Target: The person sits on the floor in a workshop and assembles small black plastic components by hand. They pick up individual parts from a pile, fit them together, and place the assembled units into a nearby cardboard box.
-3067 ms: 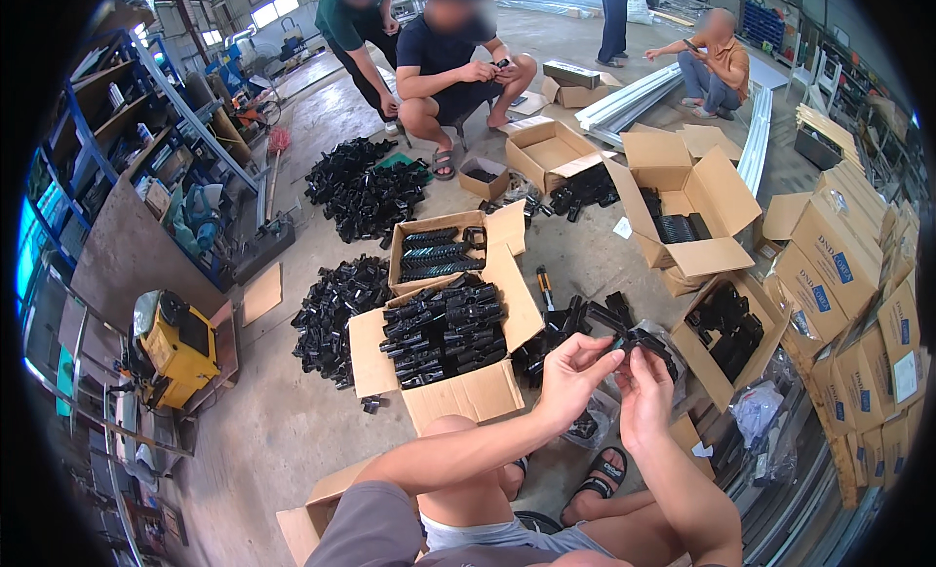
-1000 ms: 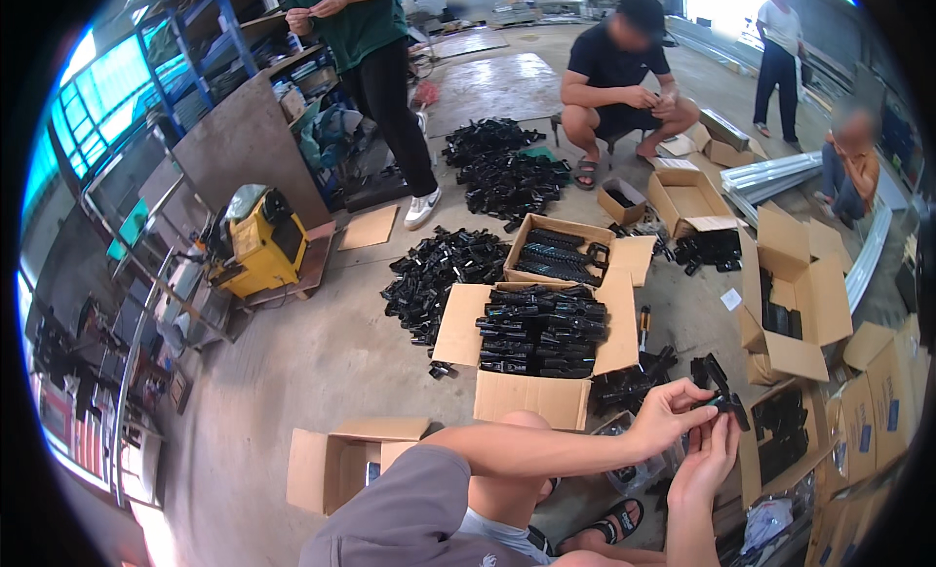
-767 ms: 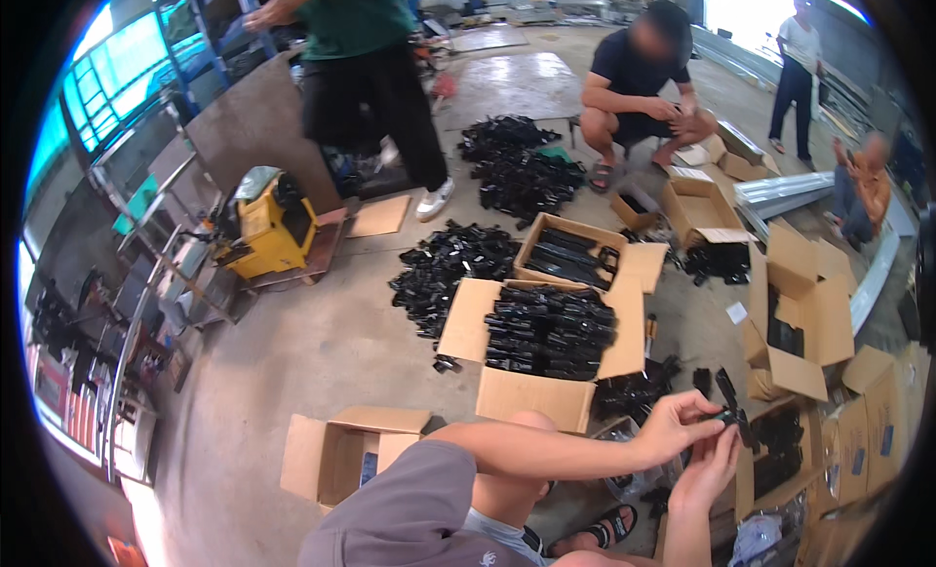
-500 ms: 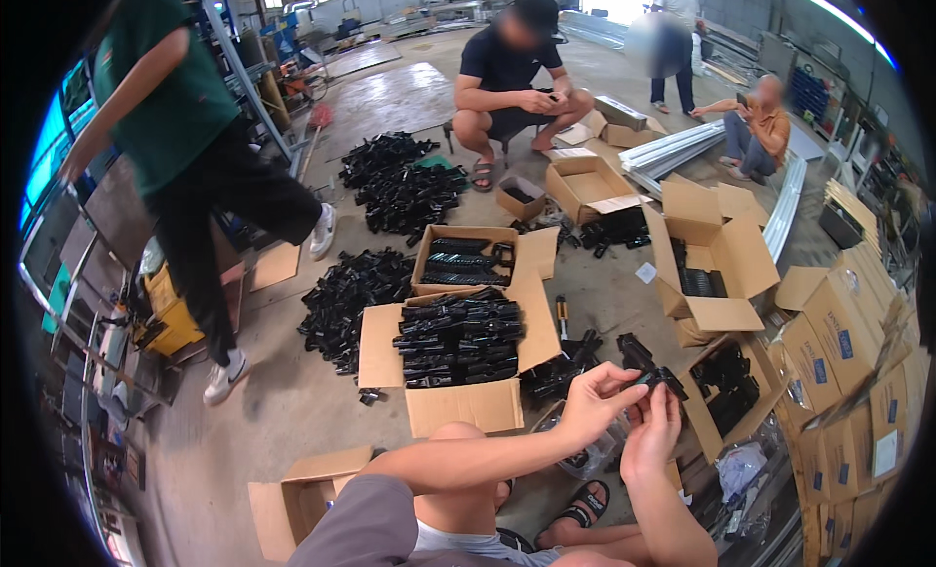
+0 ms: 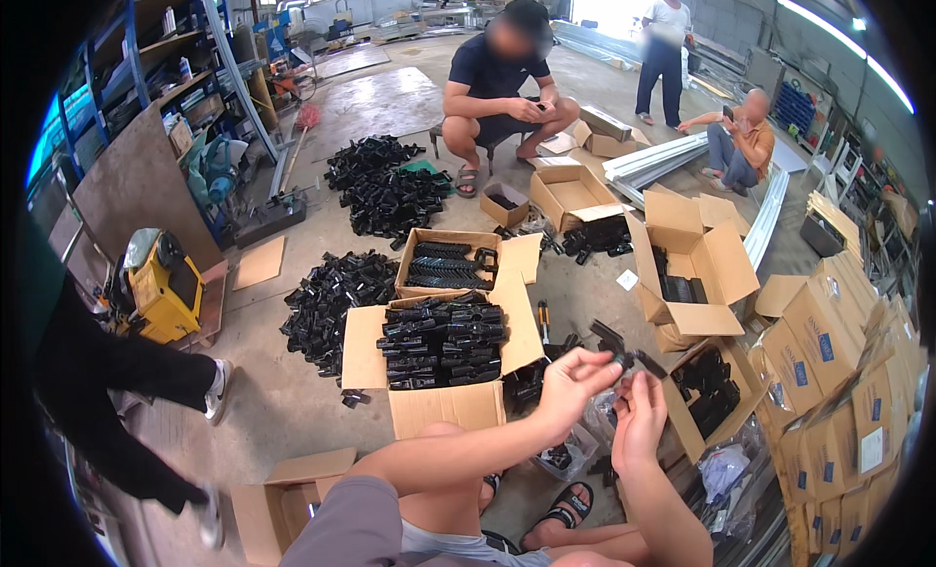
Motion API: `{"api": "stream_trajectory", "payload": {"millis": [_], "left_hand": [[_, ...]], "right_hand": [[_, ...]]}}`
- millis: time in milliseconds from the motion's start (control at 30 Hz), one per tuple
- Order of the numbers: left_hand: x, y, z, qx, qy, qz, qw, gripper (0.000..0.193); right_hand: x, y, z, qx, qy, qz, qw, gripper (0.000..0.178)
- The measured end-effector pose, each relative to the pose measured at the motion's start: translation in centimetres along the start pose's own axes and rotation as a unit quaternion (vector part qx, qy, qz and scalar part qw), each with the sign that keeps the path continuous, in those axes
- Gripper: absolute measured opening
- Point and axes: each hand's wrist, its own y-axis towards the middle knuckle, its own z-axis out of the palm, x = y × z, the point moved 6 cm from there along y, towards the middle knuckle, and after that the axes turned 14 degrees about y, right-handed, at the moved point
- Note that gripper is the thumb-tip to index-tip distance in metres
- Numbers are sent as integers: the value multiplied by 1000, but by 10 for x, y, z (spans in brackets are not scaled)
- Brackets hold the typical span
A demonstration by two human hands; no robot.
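Observation:
In front of my knees, at the right, both hands are raised and close together. My left hand (image 5: 575, 387) is closed in a pinch on a small black part (image 5: 606, 334), which sticks up beyond the fingertips. My right hand (image 5: 639, 419) is just below and to its right, its fingers closed at a dark piece (image 5: 650, 364). Whether these are two parts or one jointed part, I cannot tell. Left of my hands, an open carton (image 5: 447, 407) is filled with rows of similar black parts (image 5: 444, 341). Another carton (image 5: 729, 426) of black parts stands right beside my right hand.
Heaps of black parts (image 5: 336, 309) lie on the floor at the left. A screwdriver-like tool (image 5: 543, 318) stands beyond my hands. Stacked cartons (image 5: 829, 372) line the right. A co-worker (image 5: 502, 89) sits opposite; another person (image 5: 107, 372) walks at the left edge.
My hands have shifted slightly left in the picture, and the black pieces are turned differently between the fingers. The walking person has moved toward the lower left. The view has swung a little.

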Motion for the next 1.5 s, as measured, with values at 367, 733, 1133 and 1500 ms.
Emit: {"api": "stream_trajectory", "payload": {"millis": [367,733,1133,1500], "left_hand": [[-60,17,3,-179,-174,85,965,28],[-44,5,-46,-267,-104,98,953,28],[-86,1,-38,-112,99,79,986,25],[-23,15,8,115,-8,-57,992,27]], "right_hand": [[7,12,97,-4,-73,-204,976,39],[-16,34,65,22,-122,-69,990,36],[37,22,113,164,-48,-15,985,45],[60,27,64,133,-249,-165,945,33]]}}
